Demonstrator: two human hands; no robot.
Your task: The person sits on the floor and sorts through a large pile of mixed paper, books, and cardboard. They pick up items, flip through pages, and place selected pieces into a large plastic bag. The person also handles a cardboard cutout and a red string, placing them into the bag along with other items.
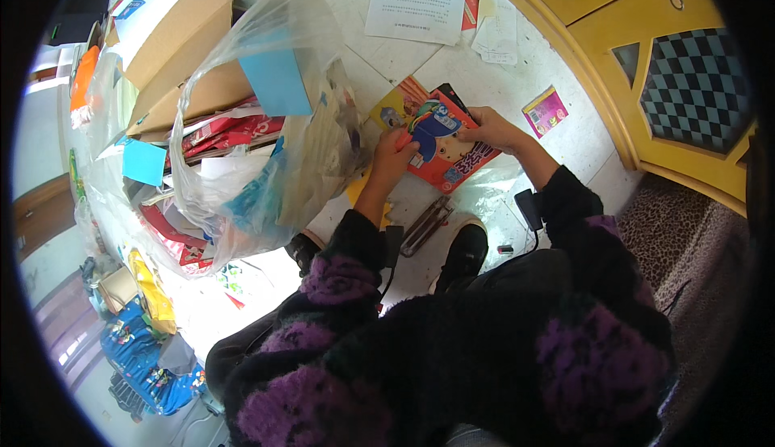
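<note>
Between my two hands is a red children's booklet with a cartoon dog on its cover. My left hand grips its left edge, and my right hand grips its upper right edge. Behind it, a yellow illustrated booklet and a dark item show at the top; whether they are held too, I cannot tell. Left of my left hand stands a big clear plastic bag filled with papers, a brown cardboard box, red packaging and light blue cards.
Printed sheets and slips lie on the tiled floor ahead. A pink-and-yellow packet lies right, near the yellow cabinet. A brown metal-looking frame lies between my shoes. A patterned mat is at the right.
</note>
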